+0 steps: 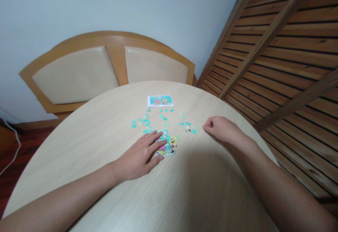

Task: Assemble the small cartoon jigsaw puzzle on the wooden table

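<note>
A partly joined cartoon jigsaw puzzle [173,141] lies flat on the round table, showing a yellow sponge figure on its right side. My left hand [142,152] rests on its left part with fingers stretched out and covers some of the picture. Over to the right, my right hand [220,129] is pinched closed just above the tabletop, with a small yellowish puzzle piece [203,126] showing at its fingertips. Loose turquoise puzzle pieces [148,123] lie scattered beyond the joined part, and several more pieces [194,131] sit between it and my right hand.
A picture card [160,101] with the cartoon figures lies at the far side of the pale wooden table [105,200]. Behind the table stands a padded bench back [76,73] against the wall. Wooden slatted panels [277,41] rise on the right.
</note>
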`<state>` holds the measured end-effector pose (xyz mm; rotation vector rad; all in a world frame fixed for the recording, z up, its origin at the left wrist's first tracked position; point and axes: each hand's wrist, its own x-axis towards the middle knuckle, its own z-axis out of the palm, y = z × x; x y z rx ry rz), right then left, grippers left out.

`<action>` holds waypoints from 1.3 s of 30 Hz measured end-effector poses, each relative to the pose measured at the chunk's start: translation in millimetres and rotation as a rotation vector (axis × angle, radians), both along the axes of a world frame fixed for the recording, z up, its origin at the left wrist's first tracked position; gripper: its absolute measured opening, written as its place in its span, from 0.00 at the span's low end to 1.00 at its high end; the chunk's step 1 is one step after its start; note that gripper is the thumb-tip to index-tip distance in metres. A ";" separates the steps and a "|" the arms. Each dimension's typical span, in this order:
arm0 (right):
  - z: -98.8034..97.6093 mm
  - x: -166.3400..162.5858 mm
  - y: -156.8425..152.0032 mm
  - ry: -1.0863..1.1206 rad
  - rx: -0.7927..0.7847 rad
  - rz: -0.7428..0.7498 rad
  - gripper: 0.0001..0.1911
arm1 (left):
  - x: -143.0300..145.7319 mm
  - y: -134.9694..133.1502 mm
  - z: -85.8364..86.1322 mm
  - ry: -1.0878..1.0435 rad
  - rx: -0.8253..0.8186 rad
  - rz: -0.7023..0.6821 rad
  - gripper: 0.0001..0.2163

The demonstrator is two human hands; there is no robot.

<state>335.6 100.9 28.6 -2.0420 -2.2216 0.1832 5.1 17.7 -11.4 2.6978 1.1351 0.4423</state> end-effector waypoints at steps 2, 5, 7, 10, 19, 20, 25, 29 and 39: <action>7.0 -2.5 -7.9 -0.023 -0.072 0.044 0.09 | 0.1 0.0 0.5 0.014 -0.001 0.000 0.21; 14.4 -13.4 -21.6 0.021 -0.173 0.150 0.10 | -0.1 -0.2 0.8 0.019 0.002 0.000 0.21; 15.5 -24.7 -29.8 0.062 -0.229 0.252 0.10 | -0.4 -0.4 0.4 0.011 0.007 0.000 0.21; 12.8 -43.2 -38.5 0.114 -0.269 0.430 0.10 | -0.7 -0.6 -0.5 0.000 0.004 0.004 0.21; 12.3 -54.6 -40.0 0.162 -0.197 0.593 0.09 | -0.5 -0.5 -0.9 0.016 0.006 0.004 0.22; 11.4 -52.5 -38.4 0.168 -0.181 0.601 0.08 | -0.5 -0.5 -1.0 0.017 0.007 0.002 0.22; 2.6 -47.5 -33.6 0.233 -0.149 0.679 0.10 | -0.6 0.1 -1.7 0.024 -0.003 0.008 0.22; -1.9 -47.3 -33.5 0.281 -0.177 0.724 0.11 | -0.4 0.8 -2.3 0.015 0.004 0.005 0.22; -3.8 -56.6 -34.9 0.279 -0.106 0.711 0.10 | -0.9 0.0 -3.0 0.013 0.017 0.006 0.21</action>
